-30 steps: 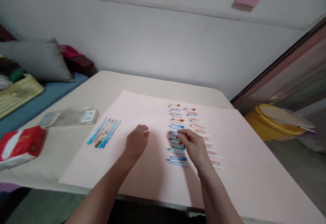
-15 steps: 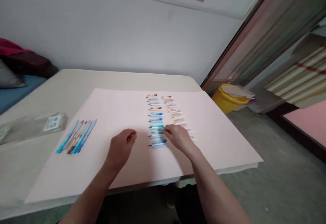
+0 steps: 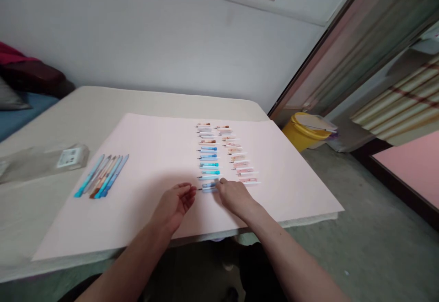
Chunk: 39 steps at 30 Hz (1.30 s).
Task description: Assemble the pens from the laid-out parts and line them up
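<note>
Fingertips (image 3: pixel 222 183) of our right hand (image 3: pixel 235 197) touch the nearest blue pen piece (image 3: pixel 208 186).
This piece lies at the near end of the blue column (image 3: pixel 208 155) on the pink sheet (image 3: pixel 154 155); we cannot tell if the fingers pinch it. Our left hand (image 3: pixel 173 207) is half open and holds nothing, just beside the piece's tip. Whole pens (image 3: pixel 103 182) lie well apart on the left.

A room in a home

Left of the hands lies bedding (image 3: pixel 24 80); a yellow bucket (image 3: pixel 303 130) stands right by a sliding door (image 3: pixel 343 59).
</note>
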Available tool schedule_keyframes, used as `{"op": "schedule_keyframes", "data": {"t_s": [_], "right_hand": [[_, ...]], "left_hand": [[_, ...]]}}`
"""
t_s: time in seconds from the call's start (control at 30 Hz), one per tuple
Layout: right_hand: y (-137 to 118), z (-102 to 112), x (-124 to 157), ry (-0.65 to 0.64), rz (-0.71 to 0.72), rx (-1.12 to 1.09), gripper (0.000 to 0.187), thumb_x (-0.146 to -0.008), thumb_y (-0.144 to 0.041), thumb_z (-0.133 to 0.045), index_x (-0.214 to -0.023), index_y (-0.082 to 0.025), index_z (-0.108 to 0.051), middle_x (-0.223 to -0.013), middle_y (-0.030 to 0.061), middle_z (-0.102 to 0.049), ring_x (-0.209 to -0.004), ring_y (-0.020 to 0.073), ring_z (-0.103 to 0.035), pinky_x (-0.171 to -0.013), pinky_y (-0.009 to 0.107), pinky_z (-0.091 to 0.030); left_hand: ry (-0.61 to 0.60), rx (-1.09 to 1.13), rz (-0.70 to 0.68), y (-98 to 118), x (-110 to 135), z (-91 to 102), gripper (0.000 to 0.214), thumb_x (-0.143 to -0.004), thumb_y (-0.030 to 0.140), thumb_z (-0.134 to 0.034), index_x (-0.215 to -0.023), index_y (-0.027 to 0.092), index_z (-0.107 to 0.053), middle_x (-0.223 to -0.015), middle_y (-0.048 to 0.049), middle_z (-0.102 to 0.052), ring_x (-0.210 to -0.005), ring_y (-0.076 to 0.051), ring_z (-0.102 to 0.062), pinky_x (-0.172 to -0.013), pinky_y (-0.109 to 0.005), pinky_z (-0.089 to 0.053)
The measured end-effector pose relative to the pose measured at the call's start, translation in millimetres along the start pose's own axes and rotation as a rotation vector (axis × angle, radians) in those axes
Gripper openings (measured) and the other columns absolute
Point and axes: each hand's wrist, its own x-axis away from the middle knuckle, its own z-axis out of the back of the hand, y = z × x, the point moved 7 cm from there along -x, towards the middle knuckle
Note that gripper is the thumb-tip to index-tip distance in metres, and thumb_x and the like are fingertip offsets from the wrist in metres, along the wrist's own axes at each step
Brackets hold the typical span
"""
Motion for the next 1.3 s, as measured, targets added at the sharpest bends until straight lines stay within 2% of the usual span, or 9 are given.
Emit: {"op": "schedule_keyframes", "data": {"t_s": [0.1,0.27,0.5,0.73,0.9,1.0,1.1,1.2,1.3], "right_hand": [[-5,-6,-1,-0.002,0.036,0.032,0.029,-0.087,-0.014,-0.036,-0.104,-0.016,-0.060,-0.103,0.0120,-0.063,-0.080,0.0250,-0.065,-0.064,0.033,-0.047],[-5,-10,-2,-0.004,0.015,0.041,0.031,-0.088,-0.016,-0.035,-0.109,-0.015,-0.058,-0.104,0.0133,-0.062,-0.082,0.0258,-0.065,-0.066,0.035,-0.048],[-4,-12,-3,-0.040,-0.027,0.013,0.029,-0.088,-0.018,-0.038,-0.111,-0.016,-0.057,-0.109,0.0161,-0.059,-0.088,0.0251,-0.064,-0.072,0.034,-0.047],[-2,-20,-6,-0.038,0.015,-0.009,0.025,-0.087,-0.020,-0.041,-0.102,-0.018,-0.060,-0.095,0.0104,-0.066,-0.081,0.0256,-0.065,-0.067,0.034,-0.046],[-13,-11,-1,0.012,0.076,-0.063,0.022,-0.083,-0.019,-0.045,-0.098,-0.021,-0.061,-0.097,0.0068,-0.066,-0.083,0.0234,-0.064,-0.066,0.031,-0.044],[-28,-1,6,0.066,0.135,-0.162,0.018,-0.082,-0.023,-0.049,-0.096,-0.021,-0.060,-0.096,0.0058,-0.066,-0.083,0.0212,-0.063,-0.064,0.028,-0.041],[-33,7,9,0.091,0.170,-0.274,0.017,-0.087,-0.029,-0.047,-0.093,-0.021,-0.061,-0.094,0.0041,-0.066,-0.081,0.0179,-0.061,-0.063,0.025,-0.038],[-17,12,7,0.129,0.136,-0.360,0.025,-0.092,-0.033,-0.039,-0.094,-0.022,-0.062,-0.093,0.0031,-0.067,-0.082,0.0155,-0.060,-0.064,0.023,-0.036],[15,7,2,0.171,0.012,-0.271,0.025,-0.091,-0.024,-0.038,-0.100,-0.024,-0.062,-0.096,0.0047,-0.065,-0.084,0.0177,-0.060,-0.062,0.025,-0.033]], "left_hand": [[0.113,0.055,-0.004,-24,2,7.1,0.015,-0.070,0.004,-0.059,-0.080,0.014,-0.056,-0.074,-0.0064,-0.064,-0.064,-0.010,-0.062,-0.059,-0.021,-0.049],[0.120,0.017,0.064,-57,13,0.3,0.019,-0.070,0.011,-0.063,-0.085,0.016,-0.054,-0.078,-0.0048,-0.062,-0.066,-0.010,-0.060,-0.060,-0.021,-0.046],[0.123,-0.018,0.094,-64,19,-4.3,0.022,-0.068,0.013,-0.064,-0.086,0.019,-0.053,-0.081,-0.0031,-0.062,-0.070,-0.010,-0.059,-0.065,-0.022,-0.045],[0.099,-0.026,0.122,-76,14,-4.5,0.026,-0.069,0.010,-0.064,-0.092,0.016,-0.053,-0.096,-0.0103,-0.064,-0.087,-0.016,-0.063,-0.077,-0.027,-0.047],[0.039,0.018,0.143,-74,12,-9.2,0.019,-0.076,0.015,-0.061,-0.094,0.014,-0.057,-0.104,-0.0132,-0.064,-0.094,-0.018,-0.062,-0.084,-0.030,-0.047],[-0.047,0.056,0.114,-68,12,-14.8,0.011,-0.078,0.020,-0.061,-0.088,0.015,-0.060,-0.094,-0.0087,-0.065,-0.083,-0.014,-0.063,-0.079,-0.026,-0.049],[-0.056,0.095,0.069,-60,10,-13.2,0.008,-0.078,0.019,-0.063,-0.085,0.015,-0.062,-0.085,-0.0057,-0.064,-0.072,-0.010,-0.062,-0.070,-0.022,-0.050],[0.005,0.103,0.044,-49,7,-5.6,0.006,-0.080,0.016,-0.060,-0.085,0.014,-0.062,-0.084,-0.0067,-0.065,-0.070,-0.010,-0.062,-0.063,-0.020,-0.050],[0.044,0.114,0.000,-31,4,0.0,0.005,-0.081,0.014,-0.056,-0.080,0.012,-0.060,-0.084,-0.0090,-0.066,-0.069,-0.011,-0.063,-0.060,-0.020,-0.051]]}}
